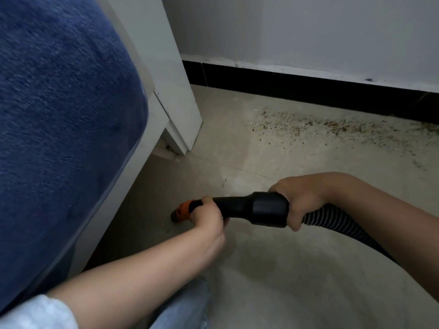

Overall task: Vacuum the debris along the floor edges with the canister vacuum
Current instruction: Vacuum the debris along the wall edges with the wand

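The blanket (59,110) is deep blue. The bed frame (175,96) is white, as is the wall (308,32), with a black skirting (308,87) below. The floor (273,281) is beige, speckled with brown debris (332,125). The nozzle (251,210) is black with an orange tip (184,209); the hose (325,218) is black with pale rings.

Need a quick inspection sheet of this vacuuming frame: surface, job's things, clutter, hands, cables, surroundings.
Surface: pale tiled floor, grout lines visible.
Job's things: black vacuum nozzle with orange tip low by the floor; ribbed hose trails right; debris spread along the black baseboard, away from the tip.
Clutter: nothing seen.
Hands: left hand grips the nozzle near the tip; right hand grips its rear collar.
Cables: nothing seen.
Surroundings: blue cushion, white furniture frame, white wall.
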Motion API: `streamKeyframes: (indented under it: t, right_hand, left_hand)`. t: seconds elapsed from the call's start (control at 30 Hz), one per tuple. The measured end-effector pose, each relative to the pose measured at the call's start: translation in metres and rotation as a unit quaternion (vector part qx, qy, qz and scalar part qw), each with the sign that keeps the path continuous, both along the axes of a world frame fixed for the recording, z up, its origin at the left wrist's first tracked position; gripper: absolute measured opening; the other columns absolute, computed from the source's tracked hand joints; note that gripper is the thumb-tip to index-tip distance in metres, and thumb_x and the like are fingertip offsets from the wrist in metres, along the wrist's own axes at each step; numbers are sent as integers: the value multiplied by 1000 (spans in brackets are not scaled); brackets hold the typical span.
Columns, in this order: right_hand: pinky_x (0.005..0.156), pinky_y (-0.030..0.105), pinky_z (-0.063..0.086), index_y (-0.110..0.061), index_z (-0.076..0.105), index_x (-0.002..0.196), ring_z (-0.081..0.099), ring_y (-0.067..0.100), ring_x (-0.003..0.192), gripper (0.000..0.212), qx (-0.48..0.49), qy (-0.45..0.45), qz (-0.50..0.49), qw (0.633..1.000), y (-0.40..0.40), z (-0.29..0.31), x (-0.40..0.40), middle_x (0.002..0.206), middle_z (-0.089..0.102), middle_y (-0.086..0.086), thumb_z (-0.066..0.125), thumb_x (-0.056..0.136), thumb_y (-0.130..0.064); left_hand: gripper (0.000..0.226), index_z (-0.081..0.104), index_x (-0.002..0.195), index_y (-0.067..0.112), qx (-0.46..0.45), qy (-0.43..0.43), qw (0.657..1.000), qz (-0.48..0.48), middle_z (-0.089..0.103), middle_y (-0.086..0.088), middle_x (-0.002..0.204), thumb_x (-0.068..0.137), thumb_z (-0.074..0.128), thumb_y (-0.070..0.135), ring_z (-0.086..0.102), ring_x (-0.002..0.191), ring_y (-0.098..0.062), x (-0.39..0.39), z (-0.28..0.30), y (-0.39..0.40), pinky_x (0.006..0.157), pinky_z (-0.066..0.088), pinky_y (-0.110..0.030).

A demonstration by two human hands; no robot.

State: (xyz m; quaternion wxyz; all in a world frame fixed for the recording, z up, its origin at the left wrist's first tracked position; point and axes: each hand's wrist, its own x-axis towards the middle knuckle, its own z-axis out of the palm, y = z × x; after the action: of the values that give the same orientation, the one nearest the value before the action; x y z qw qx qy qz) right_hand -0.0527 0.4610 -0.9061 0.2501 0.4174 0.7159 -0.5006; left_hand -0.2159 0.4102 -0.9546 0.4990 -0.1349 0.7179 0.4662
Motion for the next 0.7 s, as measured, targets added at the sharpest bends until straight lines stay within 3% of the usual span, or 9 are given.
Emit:
streamKeyframes:
  t: [0.1,0.23,0.4,0.57,0.7]
  right_hand:
    - [67,28,47,-13,52,100,58,19,84,40,15,11,-6,1000,-3,-3,-9,91,56,2,74,68,-10]
    - [66,26,46,-12,49,103,55,18,85,40,47,36,-26,998,-11,-14,-32,94,53,3,73,71,-15]
    - [66,29,46,-8,49,103,55,19,85,42,61,38,-49,996,-8,-21,-35,96,52,5,74,71,-19]
    - [67,28,48,-12,48,102,57,18,84,41,66,4,-114,991,-2,-6,13,89,51,-1,74,70,-18]
    - [61,22,44,-16,47,95,55,15,79,37,83,-12,-202,976,-4,-5,53,85,51,-4,74,70,-19]
  left_hand:
    - [44,32,137,5,-1,38,999,-24,46,-16,135,98,42,21,52,115,-32,-9,-5,6,90,47,-40]
    - [42,37,137,2,-1,178,974,-138,47,-21,135,99,35,20,49,120,-37,-30,-15,22,100,43,-46]
    - [49,37,137,-1,4,124,986,-114,49,-17,134,97,42,27,52,119,-33,-38,-30,45,104,41,-42]
    - [46,38,133,-1,61,142,967,-203,49,-21,132,96,40,27,51,119,-36,14,-31,67,102,41,-46]
    - [49,35,137,3,83,86,955,-272,46,-17,135,97,41,31,48,121,-32,67,-20,94,105,40,-42]
